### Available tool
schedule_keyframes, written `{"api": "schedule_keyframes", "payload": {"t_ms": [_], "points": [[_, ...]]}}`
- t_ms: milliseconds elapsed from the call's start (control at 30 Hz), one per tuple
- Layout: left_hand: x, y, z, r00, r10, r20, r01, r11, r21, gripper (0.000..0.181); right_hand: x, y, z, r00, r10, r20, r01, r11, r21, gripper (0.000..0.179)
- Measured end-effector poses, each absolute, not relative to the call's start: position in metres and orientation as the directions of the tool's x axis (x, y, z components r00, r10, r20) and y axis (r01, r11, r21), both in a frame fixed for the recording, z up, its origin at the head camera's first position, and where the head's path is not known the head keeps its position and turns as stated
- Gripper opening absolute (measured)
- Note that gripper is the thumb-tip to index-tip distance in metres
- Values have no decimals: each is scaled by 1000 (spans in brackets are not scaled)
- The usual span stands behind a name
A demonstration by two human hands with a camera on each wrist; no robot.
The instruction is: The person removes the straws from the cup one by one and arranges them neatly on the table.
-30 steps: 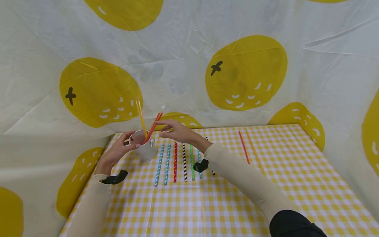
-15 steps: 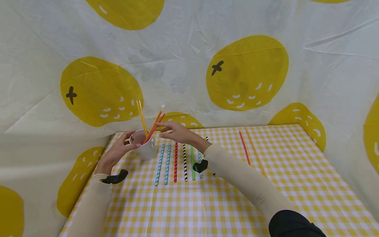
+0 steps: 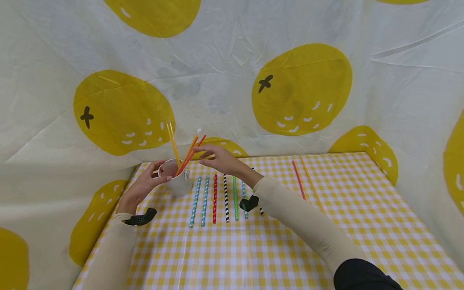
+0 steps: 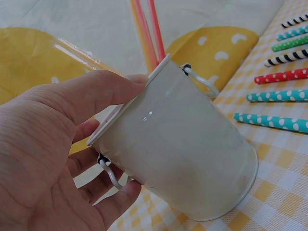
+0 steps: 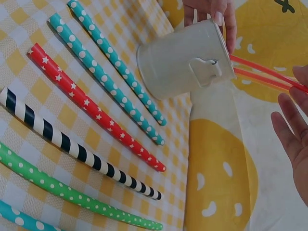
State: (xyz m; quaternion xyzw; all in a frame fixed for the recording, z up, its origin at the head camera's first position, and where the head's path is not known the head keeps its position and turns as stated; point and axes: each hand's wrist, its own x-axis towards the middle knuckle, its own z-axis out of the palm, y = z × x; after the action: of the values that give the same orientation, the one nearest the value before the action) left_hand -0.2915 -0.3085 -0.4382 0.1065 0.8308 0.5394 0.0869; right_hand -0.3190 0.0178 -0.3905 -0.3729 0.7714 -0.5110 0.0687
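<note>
Behind the table hangs a fruit-print backdrop (image 3: 217,32), its yellow shapes rising over a yellow gingham tablecloth (image 3: 224,257). At the far left of that cloth stands a white handled pail (image 4: 183,149), one pail with two wire loops. The left hand (image 3: 142,189) grips its rim, thumb on the near side, fingers round the far side, apparently to keep it steady. The right hand (image 3: 221,160) seems to pinch a red plastic straw (image 5: 260,67) rising from the pail, thumb and fingers close together; whether it holds more than one, I cannot tell. Seven paper straws lie spaced in a row, probably so each stays distinct: three turquoise dotted straws (image 3: 195,201), two black-and-white striped straws (image 3: 226,199), one red starred straw (image 3: 214,199) and one green dotted straw (image 3: 235,199). Thinner still, two yellow plastic straws (image 3: 174,144) lean against the pail's rim, apart from the overlapping red-and-orange bunch, while one loose red straw (image 3: 299,180) and one loose orange straw (image 3: 313,185) lie well to the right.
</note>
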Motion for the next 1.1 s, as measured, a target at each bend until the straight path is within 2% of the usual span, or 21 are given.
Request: {"api": "schedule_keyframes", "payload": {"t_ms": [167,467,700,900,1100], "points": [[-292,-309,-439,-962,273,-26,88,395,915,80,-319,28,-387,-711,-620,331,-541,182,-821,48],[-292,-309,-440,-961,275,-19,93,389,917,81,-317,49,-379,-747,-536,394,-545,154,-824,40],[-292,-310,-440,-958,287,-25,86,367,926,80,-301,63,-365,-775,-452,441,-548,135,-825,36],[-292,-311,-441,-959,282,-41,73,383,921,81,-307,78,-368,-773,-395,497,-576,110,-810,35],[-292,-311,-440,-959,282,-43,72,385,920,81,-291,91,-350,-790,-325,521,-577,105,-810,34]]}}
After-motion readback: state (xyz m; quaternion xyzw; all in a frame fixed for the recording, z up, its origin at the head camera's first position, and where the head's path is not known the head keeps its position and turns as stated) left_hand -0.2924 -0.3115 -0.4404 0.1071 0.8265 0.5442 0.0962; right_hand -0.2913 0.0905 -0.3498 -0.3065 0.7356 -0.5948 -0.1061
